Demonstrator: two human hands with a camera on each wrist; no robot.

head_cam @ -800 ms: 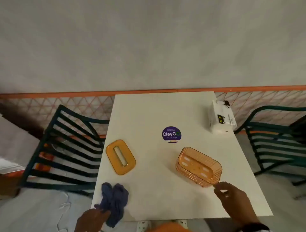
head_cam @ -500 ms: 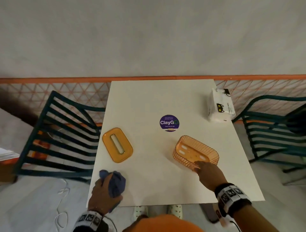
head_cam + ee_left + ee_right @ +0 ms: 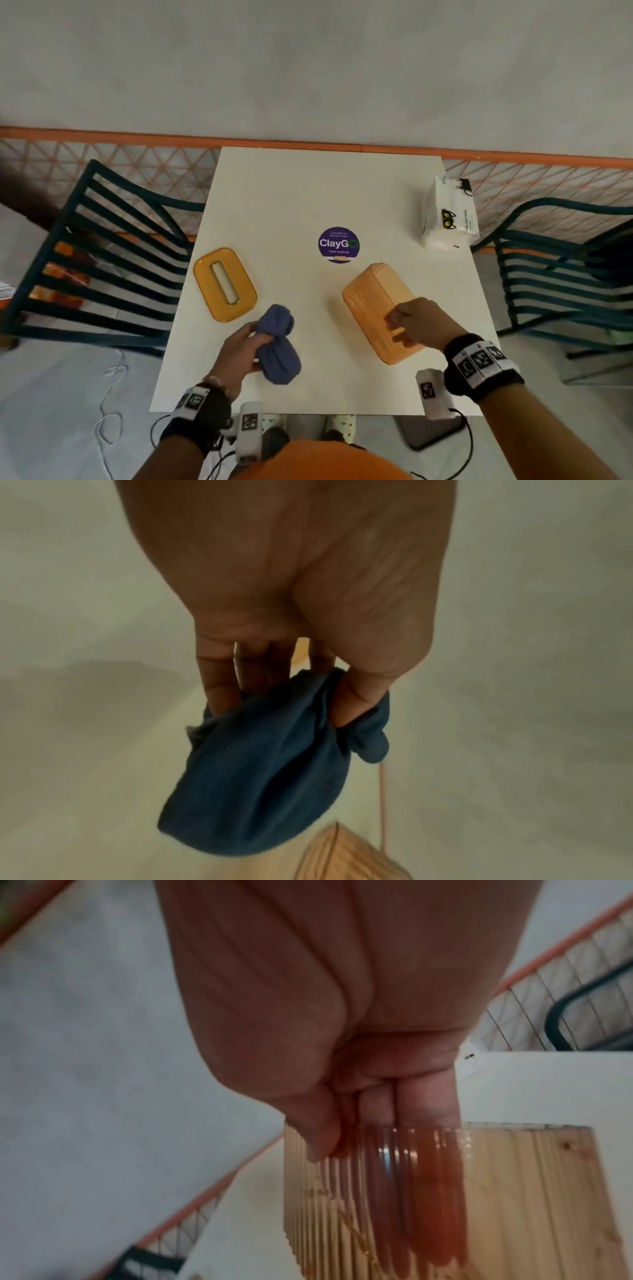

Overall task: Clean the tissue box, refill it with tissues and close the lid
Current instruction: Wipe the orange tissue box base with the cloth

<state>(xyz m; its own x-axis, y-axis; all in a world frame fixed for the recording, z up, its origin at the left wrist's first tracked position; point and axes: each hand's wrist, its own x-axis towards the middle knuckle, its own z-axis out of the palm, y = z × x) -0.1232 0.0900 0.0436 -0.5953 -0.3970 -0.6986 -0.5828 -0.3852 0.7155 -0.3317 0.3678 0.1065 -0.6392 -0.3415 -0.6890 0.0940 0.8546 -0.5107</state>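
Orange tissue box (image 3: pixel 376 308) gripped by right hand (image 3: pixel 421 322), blue cloth (image 3: pixel 277 346) in left hand (image 3: pixel 236 353)

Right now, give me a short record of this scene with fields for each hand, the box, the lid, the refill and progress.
left hand: grips blue cloth
right hand: grips orange tissue box, fingers inside, thumb outside
tissue box: tipped up, open side away from head view
lid: flat on white table, left side
tissue pack: far right corner
progress: lid off, no wiping contact yet

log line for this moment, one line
step: clean box | left hand: grips blue cloth | right hand: grips orange tissue box, tilted | lid: off, on table
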